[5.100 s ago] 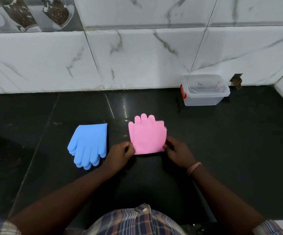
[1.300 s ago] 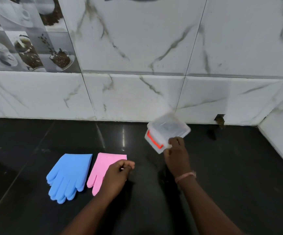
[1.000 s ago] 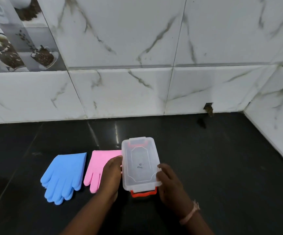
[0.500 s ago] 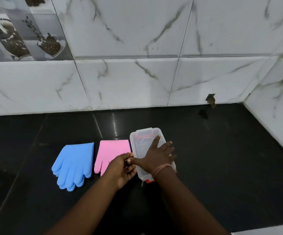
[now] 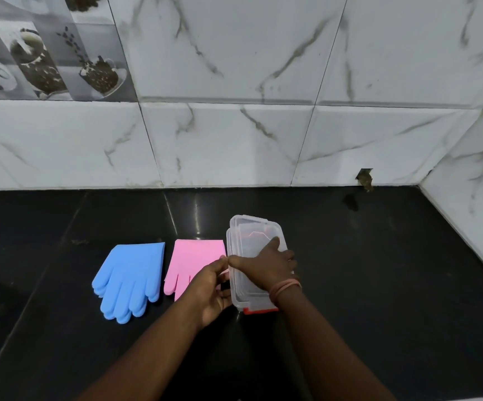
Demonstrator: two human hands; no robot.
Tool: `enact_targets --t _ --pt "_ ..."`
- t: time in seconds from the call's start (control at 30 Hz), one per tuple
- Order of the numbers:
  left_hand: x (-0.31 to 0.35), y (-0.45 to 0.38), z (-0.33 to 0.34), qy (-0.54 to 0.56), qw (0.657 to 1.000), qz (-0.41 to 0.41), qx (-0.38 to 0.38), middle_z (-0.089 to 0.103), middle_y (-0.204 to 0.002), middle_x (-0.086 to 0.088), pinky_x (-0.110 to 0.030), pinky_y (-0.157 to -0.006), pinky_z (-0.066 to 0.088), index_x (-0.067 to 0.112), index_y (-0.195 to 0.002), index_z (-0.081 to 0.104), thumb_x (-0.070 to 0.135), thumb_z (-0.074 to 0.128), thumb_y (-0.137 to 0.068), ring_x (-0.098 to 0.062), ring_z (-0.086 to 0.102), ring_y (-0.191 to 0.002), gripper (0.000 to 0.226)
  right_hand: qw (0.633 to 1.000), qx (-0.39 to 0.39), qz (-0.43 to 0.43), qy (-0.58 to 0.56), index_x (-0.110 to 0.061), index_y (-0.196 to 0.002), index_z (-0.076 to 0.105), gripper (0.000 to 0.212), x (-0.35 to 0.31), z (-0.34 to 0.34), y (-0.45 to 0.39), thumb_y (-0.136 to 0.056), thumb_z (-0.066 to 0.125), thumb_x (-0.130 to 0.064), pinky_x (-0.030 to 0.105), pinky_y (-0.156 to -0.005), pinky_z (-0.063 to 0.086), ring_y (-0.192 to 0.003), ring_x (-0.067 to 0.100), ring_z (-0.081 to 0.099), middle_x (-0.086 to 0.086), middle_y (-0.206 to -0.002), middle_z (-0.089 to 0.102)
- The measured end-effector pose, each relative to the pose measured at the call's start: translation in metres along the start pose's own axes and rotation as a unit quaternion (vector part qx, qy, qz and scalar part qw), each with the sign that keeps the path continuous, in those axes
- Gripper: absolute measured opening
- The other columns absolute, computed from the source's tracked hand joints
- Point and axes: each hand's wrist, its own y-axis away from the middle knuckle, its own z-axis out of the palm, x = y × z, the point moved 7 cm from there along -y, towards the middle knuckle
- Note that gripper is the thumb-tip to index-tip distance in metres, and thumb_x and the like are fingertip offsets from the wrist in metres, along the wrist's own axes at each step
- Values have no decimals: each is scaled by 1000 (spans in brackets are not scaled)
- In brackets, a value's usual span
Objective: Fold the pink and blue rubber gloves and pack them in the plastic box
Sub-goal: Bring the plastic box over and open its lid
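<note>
The clear plastic box (image 5: 249,241) with an orange latch stands on the black counter in front of me, its lid on and lifted slightly at the left edge. My right hand (image 5: 266,266) lies across the lid, thumb hooked at the left rim. My left hand (image 5: 211,287) grips the box's left side at that same rim. Just left of the box the folded pink gloves (image 5: 191,259) lie flat, fingers toward me, partly under my left hand. Further left lie the folded blue gloves (image 5: 130,276), untouched.
The black counter (image 5: 379,285) meets white marble-tiled walls at the back and at the right. A small hole (image 5: 365,178) shows in the back wall near the right corner.
I brought the box from the back wall to a spot beside the pink gloves. Since half a second ago, the lid's left edge has risen a little under my thumbs.
</note>
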Motion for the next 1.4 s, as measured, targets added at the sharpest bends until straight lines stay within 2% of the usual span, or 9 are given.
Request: enact_targets --t 0.13,0.33,0.43,0.57,0.63,0.93,1.1,1.23,1.4 --pt "1 5 1 -88 995 39 23 83 -100 -6 -43 -84 62 17 -118 73 28 62 -102 -29 75 -101 22 934 -150 -62 -318 -15 -140 47 99 8 -24 -10 -60 81 -63 57 -93 54 -110 35 66 14 -123 65" --pt "4 9 -4 -147 984 81 54 83 -103 -4 -37 -74 63 16 -121 71 9 65 -100 -24 80 -97 23 699 -324 -26 -637 -2 -137 56 59 62 -56 -38 -93 54 -42 58 -106 41 -115 43 58 27 -129 58" --pt "7 11 -5 -161 981 86 63 83 -102 -4 -35 -70 63 16 -120 73 10 66 -100 -24 80 -96 22 746 -249 14 -617 4 -121 66 49 95 -57 -60 -91 54 -33 57 -97 49 -107 45 63 30 -121 64" --pt "8 12 -5 -170 978 92 79 82 -105 -6 -34 -65 63 15 -118 73 8 65 -100 -26 78 -97 21 892 79 0 -445 3 -91 70 22 129 -97 -91 -93 53 -9 30 -63 60 -81 35 67 19 -83 73" --pt "8 14 -4 -175 977 96 81 80 -107 -7 -35 -67 64 15 -117 73 7 63 -101 -27 77 -98 21 899 170 11 -402 8 -86 66 26 135 -105 -99 -93 47 -8 46 -68 61 -74 38 65 27 -81 70" --pt "9 18 -1 -183 975 92 81 80 -106 -8 -37 -69 64 12 -114 73 7 63 -101 -27 77 -97 17 939 227 11 -257 -6 -100 75 21 122 -75 -119 -95 54 -9 30 -80 47 -89 32 65 18 -101 73" --pt "23 16 -18 -208 956 140 153 79 -98 -9 -34 -71 63 16 -103 76 17 61 -102 -25 75 -87 15 968 240 -14 -66 -7 -114 67 27 91 -81 -111 -96 55 -24 41 -98 45 -110 39 57 21 -118 64" --pt "35 21 -53 -180 933 195 245 74 -103 -5 -41 -85 61 21 -97 76 16 58 -102 -25 69 -95 19 932 289 -217 0 -12 -107 72 22 -4 -76 -73 -92 57 -17 40 -96 44 -104 29 60 12 -109 69" --pt "39 17 -89 -181 925 189 277 69 -123 -5 -48 -104 55 26 -113 72 19 57 -102 -25 65 -113 19 862 162 -477 59 -7 -90 70 11 -124 -2 -19 -89 60 -6 39 -78 51 -84 26 60 11 -89 67"
